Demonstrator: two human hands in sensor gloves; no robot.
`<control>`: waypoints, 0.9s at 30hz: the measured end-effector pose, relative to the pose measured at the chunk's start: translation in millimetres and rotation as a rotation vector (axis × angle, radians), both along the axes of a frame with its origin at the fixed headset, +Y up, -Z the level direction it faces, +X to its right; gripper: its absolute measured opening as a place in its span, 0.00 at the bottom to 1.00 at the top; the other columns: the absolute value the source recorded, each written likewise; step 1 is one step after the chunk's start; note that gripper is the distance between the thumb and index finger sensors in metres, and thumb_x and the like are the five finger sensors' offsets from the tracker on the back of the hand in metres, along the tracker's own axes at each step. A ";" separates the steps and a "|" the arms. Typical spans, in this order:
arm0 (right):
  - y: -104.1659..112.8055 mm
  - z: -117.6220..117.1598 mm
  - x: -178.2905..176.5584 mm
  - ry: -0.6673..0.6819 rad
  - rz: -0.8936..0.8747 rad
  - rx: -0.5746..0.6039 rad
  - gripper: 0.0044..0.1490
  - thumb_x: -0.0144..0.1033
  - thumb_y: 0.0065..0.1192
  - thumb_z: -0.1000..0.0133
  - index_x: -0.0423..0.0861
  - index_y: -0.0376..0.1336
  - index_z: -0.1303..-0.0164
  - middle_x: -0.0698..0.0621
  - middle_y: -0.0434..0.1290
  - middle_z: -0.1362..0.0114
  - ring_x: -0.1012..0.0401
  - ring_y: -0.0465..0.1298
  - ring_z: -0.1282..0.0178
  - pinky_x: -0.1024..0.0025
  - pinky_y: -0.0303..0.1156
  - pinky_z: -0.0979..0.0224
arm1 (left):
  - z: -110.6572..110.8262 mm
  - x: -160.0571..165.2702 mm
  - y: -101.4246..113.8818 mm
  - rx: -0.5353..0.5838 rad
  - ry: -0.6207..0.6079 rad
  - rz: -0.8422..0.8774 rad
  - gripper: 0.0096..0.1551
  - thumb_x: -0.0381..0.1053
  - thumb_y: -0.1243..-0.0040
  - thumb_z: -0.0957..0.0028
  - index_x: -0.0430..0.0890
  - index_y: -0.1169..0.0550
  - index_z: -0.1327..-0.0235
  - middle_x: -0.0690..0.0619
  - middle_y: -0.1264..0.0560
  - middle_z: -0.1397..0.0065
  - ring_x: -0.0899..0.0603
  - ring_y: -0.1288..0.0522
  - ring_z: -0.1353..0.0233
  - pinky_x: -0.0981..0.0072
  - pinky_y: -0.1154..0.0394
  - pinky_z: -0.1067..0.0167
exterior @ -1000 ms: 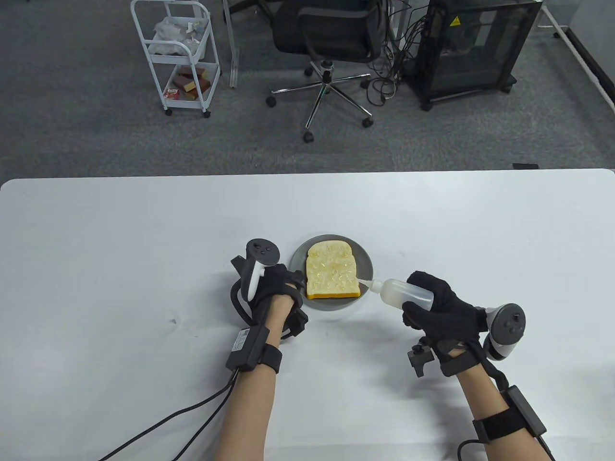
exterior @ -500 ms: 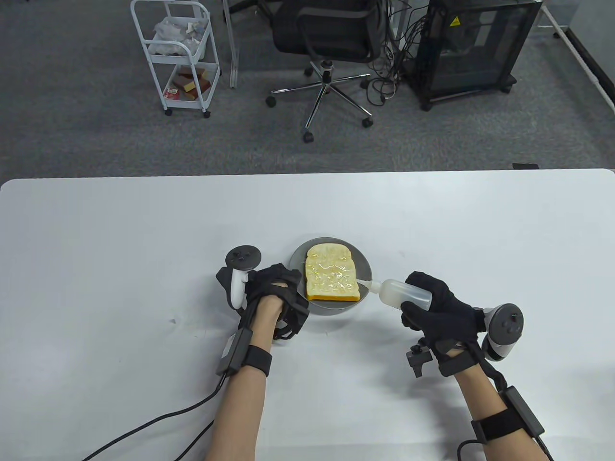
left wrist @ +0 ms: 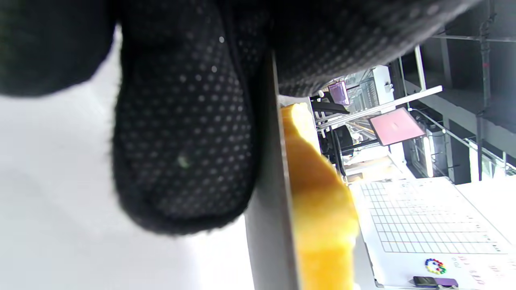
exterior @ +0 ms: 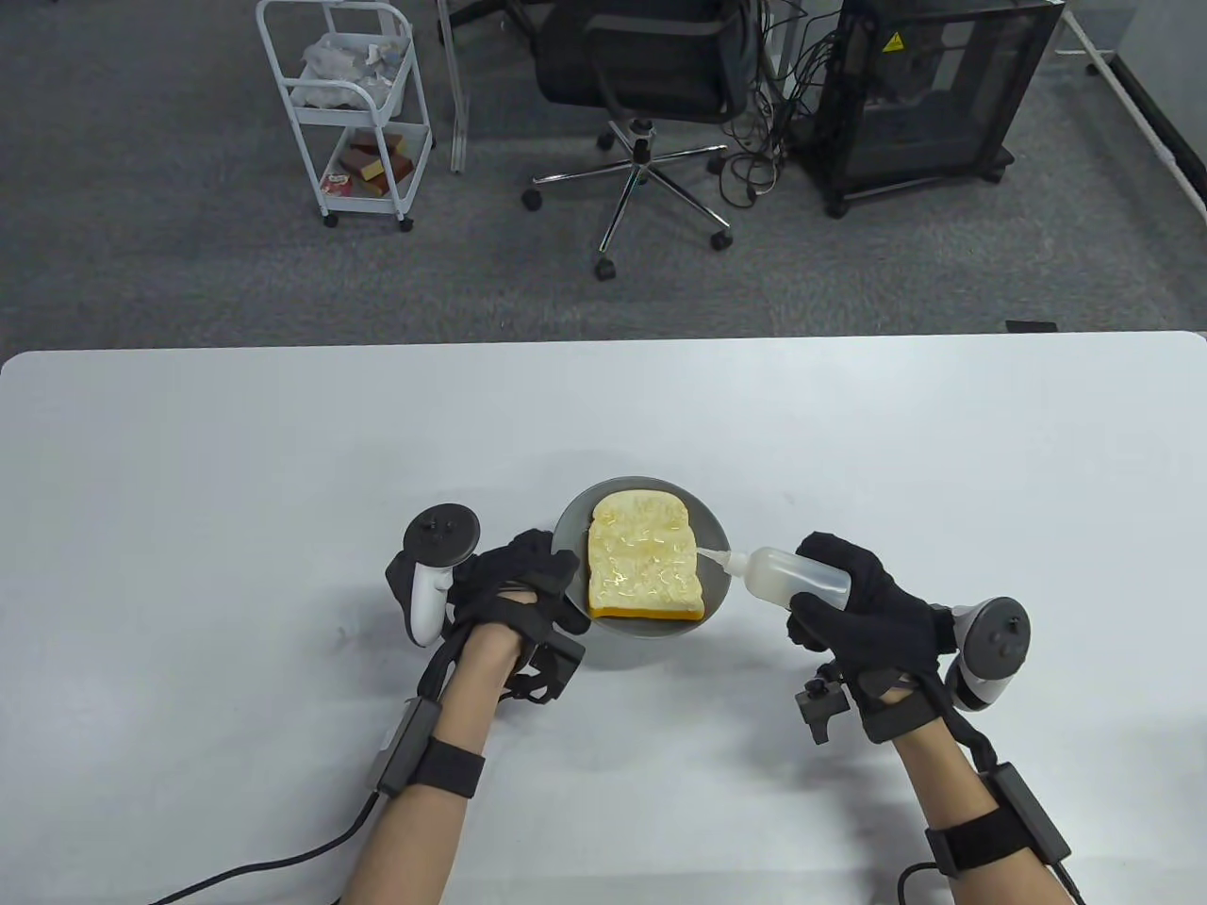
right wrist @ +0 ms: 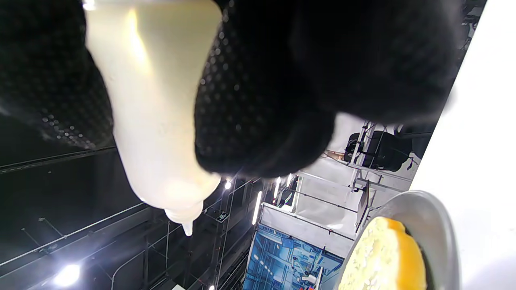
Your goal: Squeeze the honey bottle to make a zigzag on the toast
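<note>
Judging from the glossy squiggles already covering the toast (exterior: 645,566), the zigzag looks nearly or wholly drawn, though glare makes that hard to confirm. The toast lies on the gray plate (exterior: 569,528). The right hand (exterior: 868,603) grips the honey bottle (exterior: 797,577), fingers wrapped around its body, nozzle pointing toward nine o'clock just beside the toast's three o'clock edge. The left hand (exterior: 514,589) pinches the plate's rim at eight o'clock.
</note>
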State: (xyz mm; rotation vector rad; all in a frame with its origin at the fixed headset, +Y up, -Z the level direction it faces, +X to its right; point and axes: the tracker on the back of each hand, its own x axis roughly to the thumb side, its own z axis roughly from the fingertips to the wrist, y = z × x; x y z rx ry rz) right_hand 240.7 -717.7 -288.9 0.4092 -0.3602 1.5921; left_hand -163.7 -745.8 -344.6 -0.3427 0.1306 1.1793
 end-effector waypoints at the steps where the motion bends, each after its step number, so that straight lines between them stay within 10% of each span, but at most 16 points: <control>1: 0.8 1.0 -0.9 0.000 0.010 0.003 0.51 0.62 0.83 0.54 0.38 0.68 0.34 0.42 0.85 0.52 0.58 0.89 0.72 0.71 0.87 0.71 | 6.6 -1.5 0.8 -0.005 -0.003 0.007 0.28 0.48 0.32 0.45 0.36 0.27 0.38 0.40 0.08 0.59 0.47 0.04 0.70 0.56 0.13 0.71; 11: 16.8 10.5 -19.8 0.001 0.123 0.035 0.52 0.63 0.83 0.54 0.36 0.69 0.35 0.42 0.85 0.53 0.58 0.89 0.72 0.72 0.87 0.72 | 62.9 -9.5 -4.7 -0.003 -0.032 0.100 0.28 0.47 0.33 0.45 0.34 0.28 0.38 0.39 0.09 0.57 0.46 0.04 0.69 0.54 0.14 0.69; 27: 44.7 7.4 -56.5 -0.101 0.426 0.001 0.50 0.63 0.83 0.55 0.37 0.71 0.37 0.43 0.86 0.56 0.61 0.88 0.75 0.74 0.86 0.74 | 68.5 -3.3 -29.4 0.015 -0.021 0.133 0.28 0.47 0.34 0.45 0.34 0.29 0.38 0.38 0.10 0.56 0.45 0.05 0.67 0.53 0.14 0.67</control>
